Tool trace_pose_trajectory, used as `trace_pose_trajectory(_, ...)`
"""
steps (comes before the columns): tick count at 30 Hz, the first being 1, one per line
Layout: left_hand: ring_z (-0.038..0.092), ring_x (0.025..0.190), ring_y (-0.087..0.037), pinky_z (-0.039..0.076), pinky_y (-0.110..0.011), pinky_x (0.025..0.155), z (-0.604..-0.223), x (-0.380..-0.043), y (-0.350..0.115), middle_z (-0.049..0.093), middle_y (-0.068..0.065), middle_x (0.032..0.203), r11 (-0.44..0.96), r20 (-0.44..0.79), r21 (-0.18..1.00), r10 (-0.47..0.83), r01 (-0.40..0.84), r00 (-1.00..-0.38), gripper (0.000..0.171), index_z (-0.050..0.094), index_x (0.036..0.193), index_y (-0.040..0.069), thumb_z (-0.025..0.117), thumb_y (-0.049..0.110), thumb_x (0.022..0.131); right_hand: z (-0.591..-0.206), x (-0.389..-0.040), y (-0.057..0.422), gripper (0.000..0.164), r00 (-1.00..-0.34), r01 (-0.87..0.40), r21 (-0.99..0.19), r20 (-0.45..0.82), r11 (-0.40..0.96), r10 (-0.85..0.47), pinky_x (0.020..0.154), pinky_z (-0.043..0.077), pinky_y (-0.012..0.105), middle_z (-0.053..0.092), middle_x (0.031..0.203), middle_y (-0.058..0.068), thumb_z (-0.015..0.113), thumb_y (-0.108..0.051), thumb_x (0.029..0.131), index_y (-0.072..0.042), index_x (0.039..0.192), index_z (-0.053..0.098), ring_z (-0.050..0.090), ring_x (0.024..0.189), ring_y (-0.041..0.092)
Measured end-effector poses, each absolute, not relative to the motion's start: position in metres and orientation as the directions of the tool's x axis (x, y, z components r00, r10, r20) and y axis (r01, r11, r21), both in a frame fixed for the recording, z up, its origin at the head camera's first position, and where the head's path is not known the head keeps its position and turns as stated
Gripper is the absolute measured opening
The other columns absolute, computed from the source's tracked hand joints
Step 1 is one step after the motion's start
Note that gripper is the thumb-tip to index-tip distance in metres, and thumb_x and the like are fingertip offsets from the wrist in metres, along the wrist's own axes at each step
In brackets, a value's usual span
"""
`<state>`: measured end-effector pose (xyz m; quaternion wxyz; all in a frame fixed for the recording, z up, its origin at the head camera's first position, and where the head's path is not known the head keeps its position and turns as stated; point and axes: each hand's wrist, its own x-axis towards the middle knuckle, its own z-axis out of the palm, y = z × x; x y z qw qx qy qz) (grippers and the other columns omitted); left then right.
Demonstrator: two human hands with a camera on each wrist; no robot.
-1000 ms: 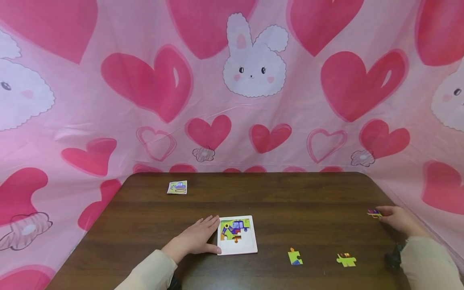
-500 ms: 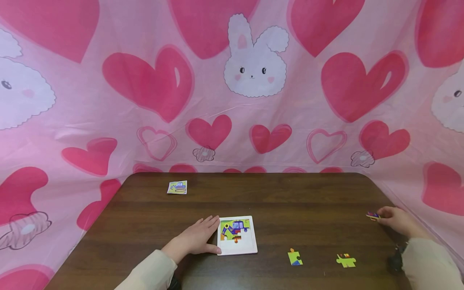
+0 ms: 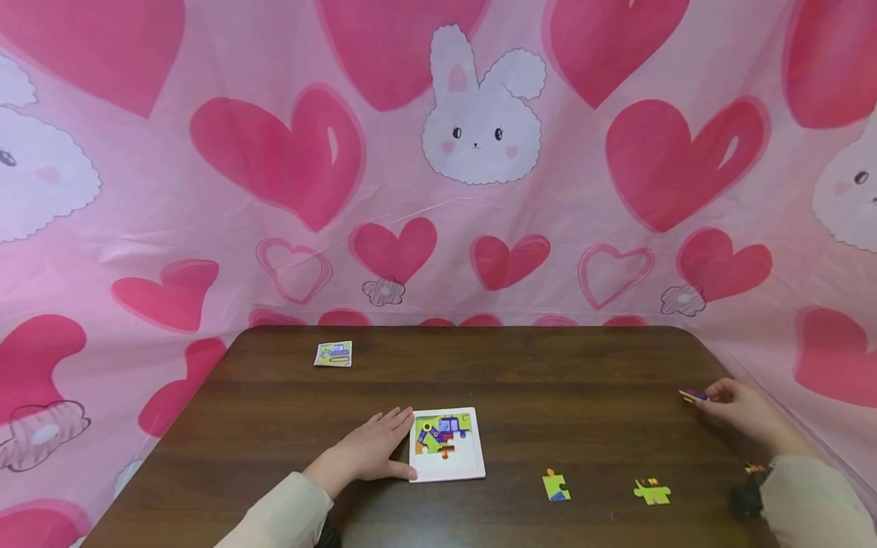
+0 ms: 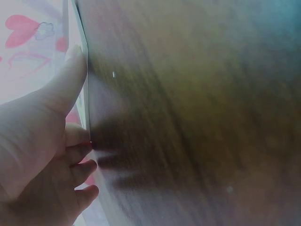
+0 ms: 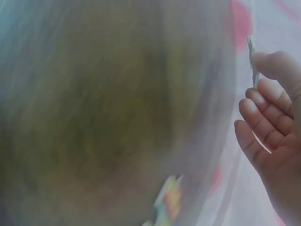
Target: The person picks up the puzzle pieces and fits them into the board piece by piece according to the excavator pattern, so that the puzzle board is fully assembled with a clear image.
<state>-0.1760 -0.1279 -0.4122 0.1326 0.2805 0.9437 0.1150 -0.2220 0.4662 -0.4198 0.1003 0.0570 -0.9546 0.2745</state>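
A white square puzzle tray [image 3: 481, 450] lies near the middle of the table, its upper part filled with pieces that show a purple excavator on green. My left hand [image 3: 366, 449] rests along the tray's left side, fingers fairly straight, thumb at the near corner; in the left wrist view the tray's edge [image 4: 86, 94] runs beside the thumb. Over at the right, my right hand [image 3: 743, 411] pinches a puzzle piece [image 3: 693, 396] between thumb and fingers. The right wrist view has this piece [image 5: 252, 61] edge-on, raised off the table, its picture mostly hidden.
Two loose green puzzle pieces, one [image 3: 556, 485] nearer the tray and one [image 3: 652, 492] further right, lie on the table [image 3: 521, 365]. Another colourful piece [image 3: 756, 468] shows partly behind the right wrist. A small excavator picture card [image 3: 333, 354] sits at the far left.
My right hand has lifted the pinched puzzle piece and moved it slightly left, tilting it edge-on. A piece near the right wrist has come into view. The left hand and tray stay put.
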Motion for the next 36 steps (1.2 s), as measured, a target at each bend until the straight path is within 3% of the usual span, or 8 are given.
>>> trace_pose_trajectory(6,0.026,0.133,-0.031,0.022,-0.048,0.105,-0.413,-0.176,-0.128,0.032,-0.014,0.145,0.82,-0.193,0.286,0.556,0.496,-0.808,0.087,0.037,0.139,-0.001,0.064,0.055,0.077,-0.406,-0.232,0.44,0.025,-0.947,-0.255,-0.522,0.307,0.814,-0.1,0.053,0.043,0.022,0.058,0.075,0.008,0.072,-0.006,0.077,0.008,0.088,0.054,0.048,0.061,0.0)
trace_pose_trajectory(13,0.026,0.133,-0.032,0.023,-0.049,0.105,-0.413,-0.176,-0.129,0.032,-0.015,0.145,0.819,-0.191,0.284,0.559,0.499,-0.807,0.087,0.038,0.138,-0.001,0.064,0.055,0.077,-0.375,-0.238,0.392,0.027,-0.916,-0.312,-0.474,0.38,0.823,-0.129,0.055,0.041,0.024,0.057,0.076,0.005,0.075,-0.012,0.076,-0.004,0.087,0.052,0.049,0.065,0.005)
trace_pose_trajectory(22,0.026,0.133,-0.031,0.022,-0.048,0.105,-0.413,-0.176,-0.128,0.032,-0.014,0.145,0.819,-0.19,0.282,0.558,0.5,-0.808,0.088,0.038,0.139,-0.001,0.064,0.056,0.077,-0.355,-0.247,0.323,0.033,-0.741,-0.598,-0.332,0.576,0.73,-0.345,0.057,0.037,0.019,0.052,0.073,-0.004,0.081,-0.002,0.066,-0.01,0.08,0.052,0.045,0.065,0.008)
trace_pose_trajectory(36,0.026,0.133,-0.031,0.022,-0.047,0.106,-0.415,-0.178,-0.129,0.031,-0.014,0.145,0.821,-0.189,0.266,0.559,0.506,-0.808,0.088,0.037,0.139,0.0,0.061,0.057,0.078,-0.352,-0.234,0.227,0.031,-0.634,-0.772,-0.38,0.505,0.509,-0.585,0.064,0.049,0.027,0.051,0.078,-0.007,0.081,-0.008,0.069,-0.013,0.083,0.054,0.049,0.073,0.009)
